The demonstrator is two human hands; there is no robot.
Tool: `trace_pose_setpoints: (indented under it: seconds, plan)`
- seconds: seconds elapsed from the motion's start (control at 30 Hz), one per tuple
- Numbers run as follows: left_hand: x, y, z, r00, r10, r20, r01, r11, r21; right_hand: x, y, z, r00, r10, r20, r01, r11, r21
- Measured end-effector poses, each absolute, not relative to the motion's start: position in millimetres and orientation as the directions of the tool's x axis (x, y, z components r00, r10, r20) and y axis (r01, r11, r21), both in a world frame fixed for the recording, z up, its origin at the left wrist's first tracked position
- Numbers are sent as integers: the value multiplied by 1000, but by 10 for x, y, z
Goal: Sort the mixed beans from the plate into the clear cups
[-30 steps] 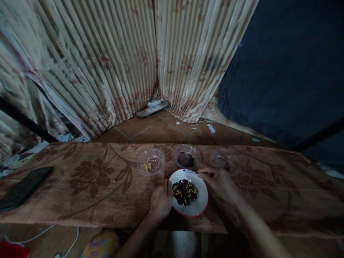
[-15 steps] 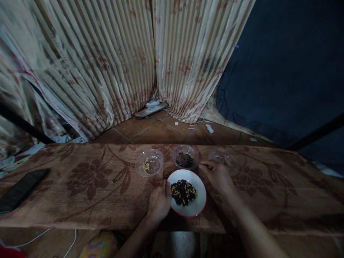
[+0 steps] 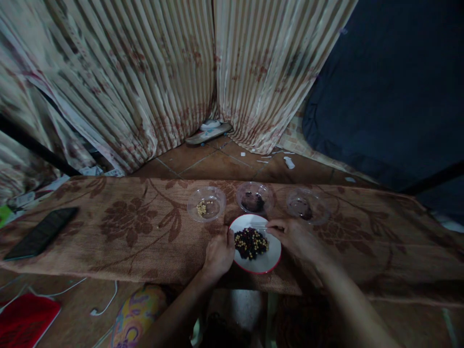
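Note:
A white bowl with a red rim (image 3: 266, 261) stands on the cloth-covered table, with a heap of dark and pale yellow beans (image 3: 251, 243) in it. My left hand (image 3: 220, 251) is closed on the bowl's left rim, thumb on top. Between the fingers of my right hand (image 3: 295, 237) is a thin metal utensil (image 3: 258, 225), its tip over the far part of the bowl; its exact kind is unclear. Behind stand three clear plastic bowls. The left clear bowl (image 3: 216, 212) holds some yellow beans, the middle clear bowl (image 3: 267, 203) dark ones, and the right clear bowl (image 3: 321, 212) a few dark pieces.
A dark phone (image 3: 41, 233) lies at the table's left end. Beyond the table (image 3: 126, 256), a skateboard (image 3: 209, 134) and small white scraps rest on the tiled floor below striped curtains (image 3: 163, 72). White cables and a red item (image 3: 29, 319) lie at lower left.
My right hand has moved the utensil from the middle clear bowl back over the white bowl. My left hand keeps its hold on the rim. The view has shifted slightly.

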State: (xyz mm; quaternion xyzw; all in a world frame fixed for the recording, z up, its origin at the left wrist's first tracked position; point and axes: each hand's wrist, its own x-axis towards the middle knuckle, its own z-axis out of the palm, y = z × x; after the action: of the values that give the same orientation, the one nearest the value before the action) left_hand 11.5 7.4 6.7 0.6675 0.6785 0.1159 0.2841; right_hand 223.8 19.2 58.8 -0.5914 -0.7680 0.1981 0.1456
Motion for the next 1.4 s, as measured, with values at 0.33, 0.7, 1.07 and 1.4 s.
trace_pose_setpoints:
  seconds: [0.33, 0.7, 1.07, 1.4]
  plan:
    - [123, 69, 58, 48, 975, -219, 850, 75, 522, 2143, 198, 544, -328, 944, -31, 859, 285, -425]
    - [120, 74, 82, 46, 970, -239, 844, 90, 529, 2110, 209, 498, -317, 948, -22, 875, 283, -392]
    - [124, 72, 86, 36, 968, -249, 830, 109, 546, 2099, 218, 479, -308, 951, -22, 875, 275, -398]
    - [128, 75, 61, 24, 967, -253, 824, 124, 552, 2121, 199, 462, -314, 949, 14, 883, 297, -363]
